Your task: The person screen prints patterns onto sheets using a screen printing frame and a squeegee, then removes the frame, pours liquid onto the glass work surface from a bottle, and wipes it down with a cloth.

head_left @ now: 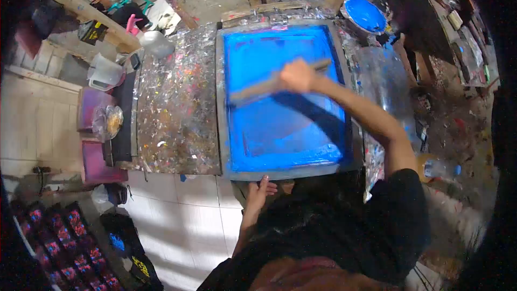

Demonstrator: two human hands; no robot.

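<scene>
A screen printing frame (288, 174) lies on the bench, its mesh (291, 134) spread with bright blue ink. My right hand (298, 76), slightly blurred, is closed around the middle of a long squeegee (253, 91). The squeegee sits slantwise across the upper half of the mesh, its right end farther from me than its left. At the frame's near edge is my left hand (262, 189), with the thumb up against the rim and the fingers bent below it. What lies under the frame is hidden.
Left of the frame is an ink-spattered board (175, 108). A tub of blue ink (365, 15) stands at the far right. Clear plastic containers (105, 71) and pink boxes (99, 161) line the left side. A bottle (441, 169) lies right. Another person (129, 13) is partly visible far left.
</scene>
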